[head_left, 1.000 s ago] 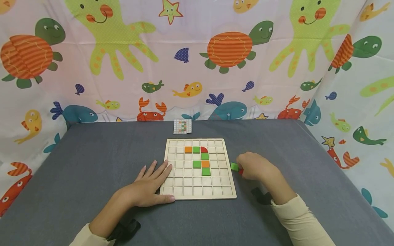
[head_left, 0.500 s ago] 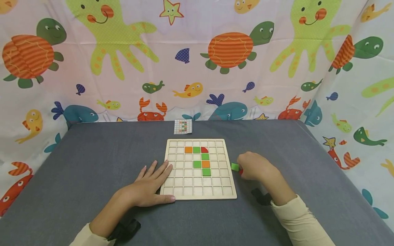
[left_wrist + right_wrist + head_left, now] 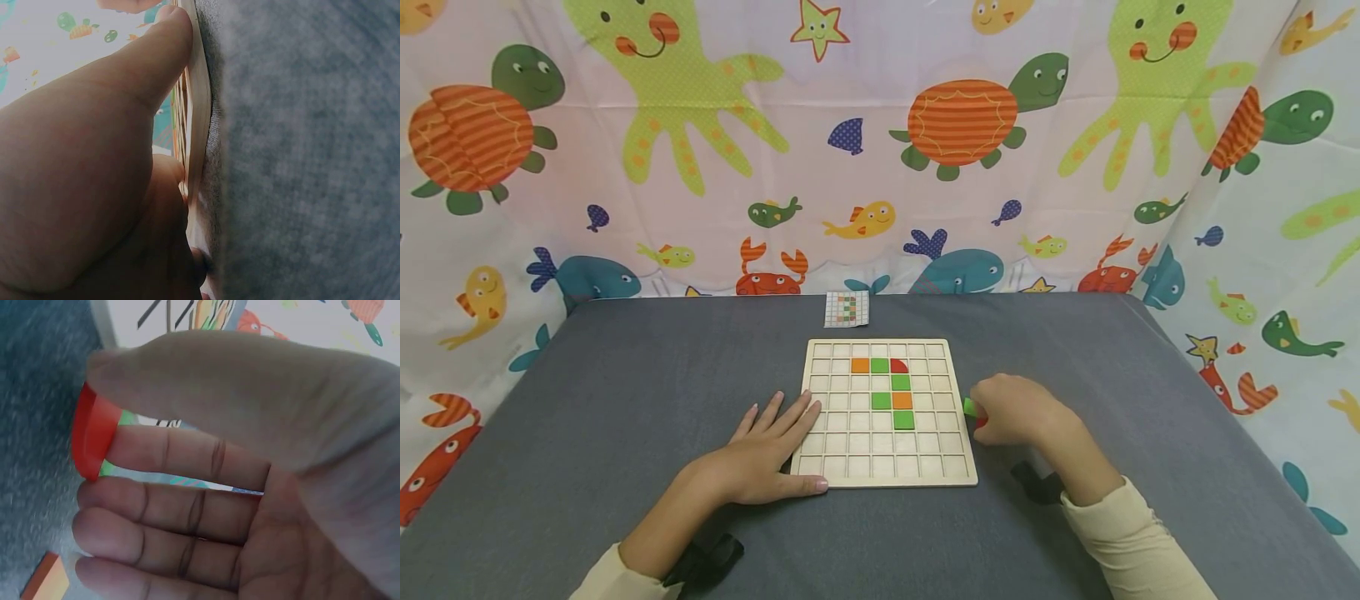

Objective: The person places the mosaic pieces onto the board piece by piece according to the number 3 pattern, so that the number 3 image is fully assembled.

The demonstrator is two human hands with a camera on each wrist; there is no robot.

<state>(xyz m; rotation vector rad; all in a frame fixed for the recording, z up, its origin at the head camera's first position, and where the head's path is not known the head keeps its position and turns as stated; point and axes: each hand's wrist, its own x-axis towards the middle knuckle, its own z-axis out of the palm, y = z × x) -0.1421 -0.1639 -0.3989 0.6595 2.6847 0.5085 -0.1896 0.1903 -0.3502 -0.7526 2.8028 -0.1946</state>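
My left hand (image 3: 760, 458) lies with spread fingers over the left edge of a wooden grid board (image 3: 835, 467), its thumb on the near edge. In the left wrist view that thumb (image 3: 169, 44) runs along the board's pale side (image 3: 199, 94). Just right of the board, my right hand (image 3: 1018, 408) pinches a red block with a curved side (image 3: 97, 434) between thumb and fingertips. A green block (image 3: 969, 407) shows beside those fingertips, partly hidden by the hand. Set in the board are orange (image 3: 860, 366), green (image 3: 904, 420) and red (image 3: 898, 366) tiles.
A small printed card with a coloured grid (image 3: 847, 309) lies behind the board on the grey cloth table (image 3: 662, 367). An orange block (image 3: 47, 578) lies near the right hand's lower fingers in the right wrist view. A sea-animal curtain (image 3: 850, 167) hangs behind.
My right hand has shifted slightly left toward the board, covering more of the green block. My left hand stays still on the board.
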